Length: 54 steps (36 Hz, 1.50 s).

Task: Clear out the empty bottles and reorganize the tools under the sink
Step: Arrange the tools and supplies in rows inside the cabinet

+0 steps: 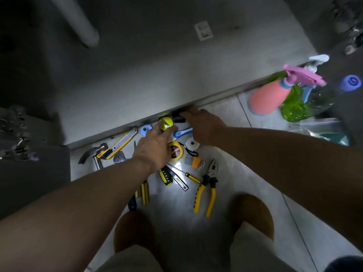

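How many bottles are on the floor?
3: a pink spray bottle at the right, a green bottle beside it, a clear blue-capped bottle farthest right. More may hide behind.

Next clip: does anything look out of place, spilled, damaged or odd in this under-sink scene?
Nothing looks spilled or visibly damaged. The tools sit out on the floor tiles in a loose jumble. The pliers, hammer, utility knife and screwdrivers lie at mixed angles, and some overlap. The left hand grips a yellow roll.

Home under-sink cabinet (drain pipe (78, 20) inside); spray bottles (269, 97), tiled floor (233, 173).
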Tool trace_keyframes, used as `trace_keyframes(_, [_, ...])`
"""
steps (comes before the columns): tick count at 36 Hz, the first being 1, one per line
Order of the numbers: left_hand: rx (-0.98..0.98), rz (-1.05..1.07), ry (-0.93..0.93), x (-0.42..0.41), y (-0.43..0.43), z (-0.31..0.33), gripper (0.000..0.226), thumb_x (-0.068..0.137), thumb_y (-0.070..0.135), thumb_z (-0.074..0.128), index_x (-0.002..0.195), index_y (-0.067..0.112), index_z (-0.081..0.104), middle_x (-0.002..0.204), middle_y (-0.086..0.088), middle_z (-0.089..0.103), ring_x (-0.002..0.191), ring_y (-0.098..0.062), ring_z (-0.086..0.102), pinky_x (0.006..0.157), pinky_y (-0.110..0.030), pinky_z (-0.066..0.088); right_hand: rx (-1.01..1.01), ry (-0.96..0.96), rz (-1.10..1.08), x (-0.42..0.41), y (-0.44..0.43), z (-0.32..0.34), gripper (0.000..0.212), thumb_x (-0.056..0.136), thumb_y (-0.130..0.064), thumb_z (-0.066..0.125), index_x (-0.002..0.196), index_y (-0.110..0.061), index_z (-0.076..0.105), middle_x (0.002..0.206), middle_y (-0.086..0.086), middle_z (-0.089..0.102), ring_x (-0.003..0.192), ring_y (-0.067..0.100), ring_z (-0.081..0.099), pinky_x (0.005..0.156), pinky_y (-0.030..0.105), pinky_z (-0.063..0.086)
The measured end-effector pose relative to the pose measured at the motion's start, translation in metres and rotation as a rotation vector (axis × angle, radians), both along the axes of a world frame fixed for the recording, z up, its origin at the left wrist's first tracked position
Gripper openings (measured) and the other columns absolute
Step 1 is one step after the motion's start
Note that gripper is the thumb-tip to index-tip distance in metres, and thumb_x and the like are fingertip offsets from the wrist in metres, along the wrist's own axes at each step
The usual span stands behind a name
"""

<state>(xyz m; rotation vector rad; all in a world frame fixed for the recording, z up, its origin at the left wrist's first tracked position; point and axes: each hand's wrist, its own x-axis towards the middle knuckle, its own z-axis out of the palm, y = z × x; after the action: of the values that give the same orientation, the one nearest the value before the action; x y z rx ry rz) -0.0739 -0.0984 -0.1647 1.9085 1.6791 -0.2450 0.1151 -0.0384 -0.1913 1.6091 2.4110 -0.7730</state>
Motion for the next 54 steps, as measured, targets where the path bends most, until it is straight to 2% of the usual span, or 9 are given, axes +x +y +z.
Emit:
trace_keyframes(5, [-0.059,-0.041,0.094,0.006,0.017,-0.002,0.086,0.09,0.015,0.064,0.156,0.047,0.019,0.164,-0.005,0.009,0.129,-0.038,0.052,0.089,-0.049,0.057,-0.015,-0.099,-0.034,0.005,0.005,-0.002,0.063,0.086,-0.015,0.07,0.143,-0.018,0.043,0.139,0.009,0.048,0.122,0.032,0.051,0.094,0.044,0.053])
trace_keyframes(10, [-0.083,-0.074,0.153,0.011,0.029,-0.01,0.074,0.088,0.008,0.063,0.151,0.038,0.039,0.162,-0.008,0.013,0.132,-0.037,0.049,0.099,-0.047,0.052,0.057,-0.132,-0.202,0.031,-0.011,-0.008,0.041,0.09,-0.022,0.068,0.126,-0.012,0.051,0.12,0.011,0.051,0.105,0.032,0.059,0.074,0.039,0.049])
trace_keyframes(22, [0.103,-0.046,0.094,0.026,0.025,-0.023,0.059,0.08,0.0,0.061,0.135,0.023,0.058,0.149,-0.012,0.028,0.122,-0.042,0.041,0.094,-0.047,0.05,-0.016,-0.003,-0.828,0.101,-0.069,-0.014,0.021,0.089,-0.031,0.062,0.099,-0.013,0.058,0.105,0.01,0.058,0.091,0.036,0.061,0.073,0.036,0.045])
trace_keyframes(30, [0.281,-0.149,-0.069,0.04,0.01,-0.014,0.083,0.064,-0.01,0.068,0.141,0.017,0.054,0.148,-0.013,0.036,0.115,-0.039,0.046,0.094,-0.048,0.052,0.203,0.127,-1.174,0.139,-0.089,-0.004,0.031,0.088,-0.017,0.064,0.114,-0.01,0.048,0.121,0.017,0.052,0.091,0.032,0.054,0.076,0.034,0.037])
trace_keyframes(34, [0.294,-0.339,-0.132,0.063,-0.004,-0.008,0.084,0.066,-0.004,0.077,0.144,0.015,0.055,0.152,-0.015,0.039,0.119,-0.037,0.048,0.1,-0.039,0.047,0.094,0.471,-1.215,0.123,-0.098,0.011,0.014,0.093,-0.013,0.061,0.105,-0.009,0.057,0.098,0.014,0.063,0.081,0.028,0.061,0.081,0.047,0.053])
trace_keyframes(39, [0.324,-0.55,-0.261,0.101,-0.031,0.003,0.093,0.063,-0.008,0.072,0.148,0.023,0.049,0.152,-0.01,0.041,0.127,-0.035,0.047,0.097,-0.042,0.053,-0.531,1.087,-1.333,0.092,-0.105,0.035,0.027,0.1,-0.023,0.059,0.121,-0.006,0.061,0.102,0.022,0.067,0.089,0.031,0.069,0.08,0.043,0.059])
trace_keyframes(45, [0.27,-0.637,-0.355,0.125,-0.049,0.003,0.08,0.074,0.001,0.067,0.148,0.024,0.048,0.155,-0.005,0.037,0.137,-0.026,0.04,0.106,-0.037,0.046,-0.469,1.04,-1.411,0.109,-0.113,0.03,0.018,0.1,-0.014,0.056,0.109,-0.004,0.068,0.091,0.014,0.069,0.08,0.022,0.066,0.062,0.026,0.052])
trace_keyframes(50, [0.213,-0.513,-0.171,0.121,-0.036,-0.009,0.067,0.079,0.013,0.065,0.144,0.023,0.053,0.158,-0.01,0.036,0.142,-0.032,0.039,0.112,-0.044,0.036,-0.215,0.765,-1.7,0.146,-0.123,0.007,0.022,0.095,-0.02,0.064,0.109,-0.004,0.063,0.094,0.021,0.07,0.063,0.022,0.062,0.057,0.031,0.049])
trace_keyframes(54, [0.243,-0.324,-0.013,0.111,-0.019,-0.014,0.063,0.076,0.023,0.068,0.138,0.032,0.055,0.146,-0.001,0.045,0.131,-0.026,0.047,0.104,-0.041,0.037,-0.135,0.808,-1.828,0.166,-0.126,-0.007,0.019,0.094,-0.007,0.059,0.113,-0.008,0.056,0.108,0.025,0.068,0.065,0.021,0.067,0.052,0.028,0.052])
